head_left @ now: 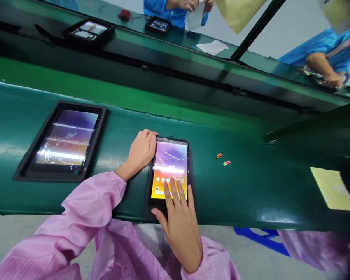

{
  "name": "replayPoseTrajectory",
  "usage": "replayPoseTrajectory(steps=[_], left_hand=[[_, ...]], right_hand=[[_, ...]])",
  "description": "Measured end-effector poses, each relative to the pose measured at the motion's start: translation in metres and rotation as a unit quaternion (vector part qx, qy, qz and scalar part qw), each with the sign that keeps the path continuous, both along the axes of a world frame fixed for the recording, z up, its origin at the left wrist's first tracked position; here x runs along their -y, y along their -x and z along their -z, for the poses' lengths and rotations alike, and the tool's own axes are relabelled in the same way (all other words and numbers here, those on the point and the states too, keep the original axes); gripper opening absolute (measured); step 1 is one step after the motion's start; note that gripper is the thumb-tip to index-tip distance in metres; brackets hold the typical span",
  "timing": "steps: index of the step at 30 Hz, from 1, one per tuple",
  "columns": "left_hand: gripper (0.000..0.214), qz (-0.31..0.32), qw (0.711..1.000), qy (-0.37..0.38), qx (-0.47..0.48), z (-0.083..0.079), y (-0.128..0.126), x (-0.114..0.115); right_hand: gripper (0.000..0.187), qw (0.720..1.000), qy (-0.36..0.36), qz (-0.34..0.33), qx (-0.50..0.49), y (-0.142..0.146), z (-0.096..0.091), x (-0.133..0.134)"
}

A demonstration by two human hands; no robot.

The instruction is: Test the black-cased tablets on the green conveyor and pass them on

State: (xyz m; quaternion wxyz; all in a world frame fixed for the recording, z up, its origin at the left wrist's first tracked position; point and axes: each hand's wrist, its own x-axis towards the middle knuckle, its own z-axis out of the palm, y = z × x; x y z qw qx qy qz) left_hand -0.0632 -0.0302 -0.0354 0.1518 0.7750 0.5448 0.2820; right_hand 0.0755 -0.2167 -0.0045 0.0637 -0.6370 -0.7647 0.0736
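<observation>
A lit tablet lies in a black foam tray in front of me, its home screen showing icons on a purple-to-orange background. My left hand grips the upper left edge of the tablet, fingers bent at its corner; their tips are partly hidden. My right hand is spread flat over the lower screen, covering some icons, with the thumb out over the tray's bottom edge. To the left, a second lit tablet rests in its own black tray, touched by neither hand.
Two small coloured strips lie on the green bench right of the tablet. Yellow paper sits farther right. Across a gap, another bench holds tablets in trays and white paper; two people in blue work there.
</observation>
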Motion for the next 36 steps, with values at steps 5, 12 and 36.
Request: replayPoseTrajectory(steps=[5,12,36], left_hand=[[0.044,-0.002,0.999,0.027,0.032,-0.008,0.02,0.044],[0.11,0.083,0.992,0.057,-0.077,0.002,0.034,0.158],[0.073,-0.329,0.932,0.093,-0.119,-0.071,0.194,0.0]], right_hand=[[0.069,1.0,0.005,-0.017,0.005,-0.001,-0.006,0.006],[0.094,0.999,-0.038,-0.028,0.004,-0.052,0.001,0.012],[0.089,0.968,-0.111,0.225,-0.004,-0.055,-0.011,-0.281]])
